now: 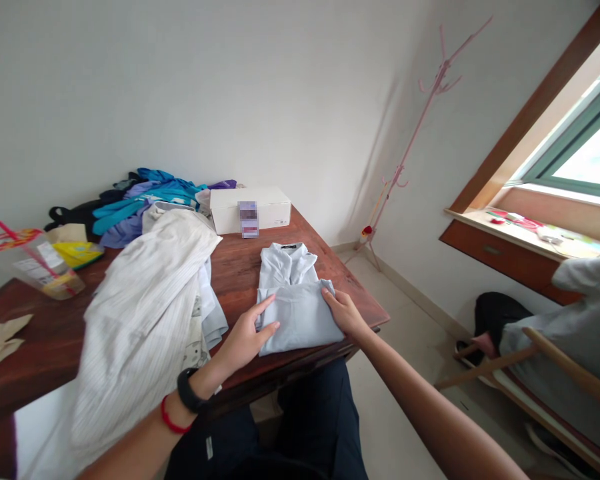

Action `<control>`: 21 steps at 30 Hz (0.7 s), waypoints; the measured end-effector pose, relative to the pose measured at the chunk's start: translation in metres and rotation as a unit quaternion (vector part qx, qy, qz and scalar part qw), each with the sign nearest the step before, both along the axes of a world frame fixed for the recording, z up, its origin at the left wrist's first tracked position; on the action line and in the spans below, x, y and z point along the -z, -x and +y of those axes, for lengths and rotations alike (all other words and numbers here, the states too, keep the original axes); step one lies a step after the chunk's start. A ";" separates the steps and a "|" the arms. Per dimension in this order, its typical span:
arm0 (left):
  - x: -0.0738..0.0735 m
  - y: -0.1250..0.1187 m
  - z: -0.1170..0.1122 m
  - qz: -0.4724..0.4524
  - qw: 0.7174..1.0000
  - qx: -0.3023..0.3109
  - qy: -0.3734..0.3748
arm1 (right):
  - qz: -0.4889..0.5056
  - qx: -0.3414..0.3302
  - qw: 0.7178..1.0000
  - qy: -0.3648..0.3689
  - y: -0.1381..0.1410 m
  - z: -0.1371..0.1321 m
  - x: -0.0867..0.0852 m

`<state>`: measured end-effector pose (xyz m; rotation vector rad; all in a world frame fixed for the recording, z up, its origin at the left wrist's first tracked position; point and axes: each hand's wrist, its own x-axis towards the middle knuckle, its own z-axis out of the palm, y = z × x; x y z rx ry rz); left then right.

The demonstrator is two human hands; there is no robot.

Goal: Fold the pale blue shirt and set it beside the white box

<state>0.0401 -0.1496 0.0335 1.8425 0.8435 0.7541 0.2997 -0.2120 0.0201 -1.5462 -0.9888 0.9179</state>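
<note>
A light grey-blue collared shirt lies folded near the front edge of the wooden table, its collar facing away from me and its lower part turned up over the front. My left hand rests at the shirt's left side, thumb and fingers apart, fingertips on the cloth. At the right side, my right hand grips the folded edge with the thumb on top; its other fingers are mostly hidden. Left of the shirt lies a long pile of loose clothes, with a white striped garment uppermost.
A white box stands behind the shirt, with a small blurred packet before it. Blue and black clothes are heaped against the wall. A plastic cup with a straw stands far left. A person sits in a chair at right.
</note>
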 end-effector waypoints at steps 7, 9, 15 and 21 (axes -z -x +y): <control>0.015 0.009 -0.010 0.044 0.999 -0.001 -0.008 | -0.082 0.001 0.997 0.013 0.002 -0.010 0.018; 0.011 0.015 -0.020 0.050 0.999 -0.001 -0.015 | -0.060 0.000 0.998 0.021 0.001 -0.022 0.018; 0.011 0.017 -0.023 0.125 0.987 -0.014 -0.102 | -0.136 -0.001 0.990 0.042 0.001 -0.035 0.020; 0.019 0.038 -0.010 0.201 0.917 -0.011 -0.344 | -0.361 0.051 0.931 -0.010 -0.002 -0.045 0.017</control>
